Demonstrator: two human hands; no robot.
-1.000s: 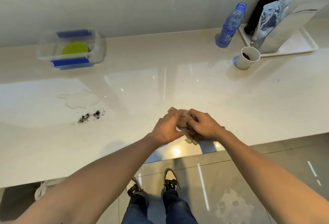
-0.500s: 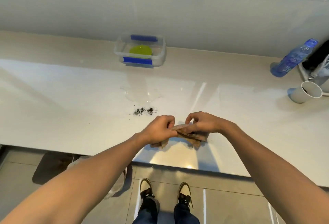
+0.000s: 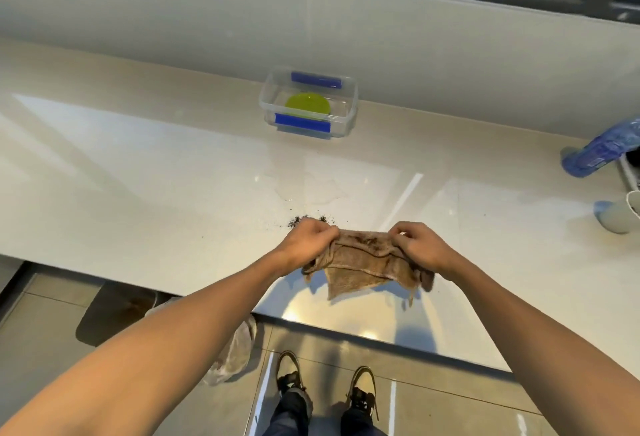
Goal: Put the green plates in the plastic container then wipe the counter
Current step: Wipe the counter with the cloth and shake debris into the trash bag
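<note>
Green plates sit in container; left hand and right hand pinch the soiled cloth taut above the counter, risk: smearing grit into the puddle.

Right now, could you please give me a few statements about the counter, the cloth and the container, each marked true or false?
1. Both hands, left hand and right hand, grip the brown terry cloth. True.
2. The clear plastic container with blue clips is empty. False: a green plate lies inside.
3. Dark crumbs lie on the glossy cream counter beside the left hand. True.
4. The counter is dry. False: a clear puddle sits beyond the crumbs.
5. The container's lid is on. False: it stands open.
</note>
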